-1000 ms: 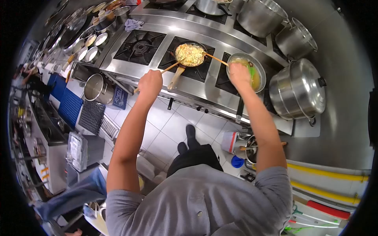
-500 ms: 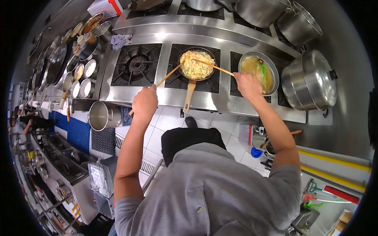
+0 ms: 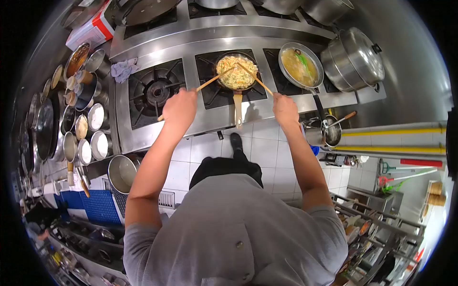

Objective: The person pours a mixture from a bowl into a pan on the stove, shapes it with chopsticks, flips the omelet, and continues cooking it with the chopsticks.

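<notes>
Shredded yellow mixture (image 3: pixel 236 79): left hand (image 3: pixel 181 108) closed round one wooden stick (image 3: pixel 210 83), right hand (image 3: pixel 286 109) closed round another stick (image 3: pixel 262 85), tips nearly together over it. It's spread right across the frying pan (image 3: pixel 238 106) on the stove (image 3: pixel 189 66); whether it's cooked underneath, I can't tell.

A crumpled cloth (image 3: pixel 124 70) lies beside a burner (image 3: pixel 156 92), and a lidded steel pot (image 3: pixel 350 61) stands at right.
</notes>
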Action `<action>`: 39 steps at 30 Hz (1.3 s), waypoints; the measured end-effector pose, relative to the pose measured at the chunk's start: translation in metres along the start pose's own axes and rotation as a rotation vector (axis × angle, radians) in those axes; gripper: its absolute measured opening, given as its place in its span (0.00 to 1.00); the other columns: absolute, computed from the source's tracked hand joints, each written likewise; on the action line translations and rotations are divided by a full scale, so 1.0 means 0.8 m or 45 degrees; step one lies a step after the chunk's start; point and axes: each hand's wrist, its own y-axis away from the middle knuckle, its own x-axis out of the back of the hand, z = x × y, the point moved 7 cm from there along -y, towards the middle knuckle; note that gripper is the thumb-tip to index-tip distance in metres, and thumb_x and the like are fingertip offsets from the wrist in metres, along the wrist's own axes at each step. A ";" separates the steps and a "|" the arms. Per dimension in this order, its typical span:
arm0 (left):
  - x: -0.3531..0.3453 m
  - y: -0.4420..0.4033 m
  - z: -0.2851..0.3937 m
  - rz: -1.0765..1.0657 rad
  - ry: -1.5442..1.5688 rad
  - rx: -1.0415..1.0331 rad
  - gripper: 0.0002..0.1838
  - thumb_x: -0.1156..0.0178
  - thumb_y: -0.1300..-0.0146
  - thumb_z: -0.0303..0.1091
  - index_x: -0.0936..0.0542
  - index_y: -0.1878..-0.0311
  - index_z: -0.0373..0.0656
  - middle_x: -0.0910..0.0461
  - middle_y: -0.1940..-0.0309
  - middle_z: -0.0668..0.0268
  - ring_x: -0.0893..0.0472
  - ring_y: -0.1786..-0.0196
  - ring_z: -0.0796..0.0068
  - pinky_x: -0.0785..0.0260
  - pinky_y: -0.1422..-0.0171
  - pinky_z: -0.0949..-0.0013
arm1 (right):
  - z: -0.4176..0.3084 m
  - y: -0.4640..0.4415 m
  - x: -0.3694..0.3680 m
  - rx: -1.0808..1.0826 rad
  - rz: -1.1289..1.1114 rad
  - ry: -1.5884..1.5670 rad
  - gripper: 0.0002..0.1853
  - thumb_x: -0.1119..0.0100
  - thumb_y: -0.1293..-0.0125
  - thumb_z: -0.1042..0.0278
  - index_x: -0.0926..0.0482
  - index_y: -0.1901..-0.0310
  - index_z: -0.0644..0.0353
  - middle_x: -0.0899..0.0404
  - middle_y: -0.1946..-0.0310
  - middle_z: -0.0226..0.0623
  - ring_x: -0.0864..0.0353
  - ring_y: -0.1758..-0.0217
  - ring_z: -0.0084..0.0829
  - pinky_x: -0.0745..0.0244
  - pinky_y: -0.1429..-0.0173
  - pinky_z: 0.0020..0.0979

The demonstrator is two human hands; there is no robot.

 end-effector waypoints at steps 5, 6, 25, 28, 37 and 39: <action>-0.022 -0.012 -0.027 -0.013 -0.030 -0.070 0.11 0.48 0.31 0.32 0.18 0.56 0.40 0.18 0.65 0.55 0.13 0.65 0.54 0.18 0.63 0.58 | -0.025 0.059 0.061 -0.241 0.040 -0.041 0.12 0.51 0.33 0.70 0.19 0.53 0.54 0.17 0.58 0.51 0.16 0.56 0.57 0.20 0.52 0.51; -0.021 -0.013 -0.030 -0.028 -0.053 -0.097 0.11 0.49 0.31 0.32 0.18 0.57 0.41 0.18 0.64 0.54 0.13 0.65 0.53 0.18 0.63 0.58 | -0.022 0.063 0.051 -0.269 0.039 -0.044 0.12 0.51 0.33 0.70 0.19 0.53 0.54 0.17 0.58 0.51 0.16 0.56 0.57 0.20 0.52 0.51; 0.008 -0.040 0.003 0.041 -0.060 -0.149 0.14 0.51 0.30 0.34 0.17 0.59 0.39 0.16 0.62 0.52 0.13 0.58 0.52 0.19 0.56 0.54 | -0.024 0.122 0.072 -0.267 0.076 0.019 0.11 0.50 0.33 0.70 0.16 0.59 0.60 0.15 0.61 0.51 0.14 0.56 0.53 0.18 0.52 0.47; 0.022 -0.018 0.009 0.018 -0.019 -0.184 0.13 0.51 0.31 0.33 0.17 0.59 0.38 0.16 0.62 0.51 0.13 0.57 0.51 0.19 0.56 0.53 | -0.018 0.100 0.048 -0.191 0.063 0.027 0.12 0.50 0.33 0.69 0.15 0.59 0.60 0.15 0.61 0.51 0.14 0.55 0.52 0.18 0.51 0.46; 0.010 0.012 -0.008 -0.197 -0.046 -0.149 0.12 0.48 0.34 0.30 0.16 0.60 0.36 0.15 0.62 0.47 0.14 0.58 0.45 0.19 0.54 0.50 | -0.035 0.089 0.059 -0.250 0.084 -0.054 0.12 0.49 0.34 0.70 0.14 0.60 0.61 0.15 0.61 0.50 0.14 0.54 0.50 0.18 0.51 0.46; 0.026 0.017 -0.005 -0.207 -0.039 -0.109 0.13 0.48 0.33 0.30 0.15 0.57 0.37 0.15 0.61 0.47 0.14 0.55 0.46 0.20 0.53 0.50 | -0.033 0.068 0.043 -0.201 0.032 0.034 0.12 0.49 0.33 0.71 0.14 0.60 0.60 0.14 0.59 0.48 0.14 0.51 0.48 0.18 0.50 0.44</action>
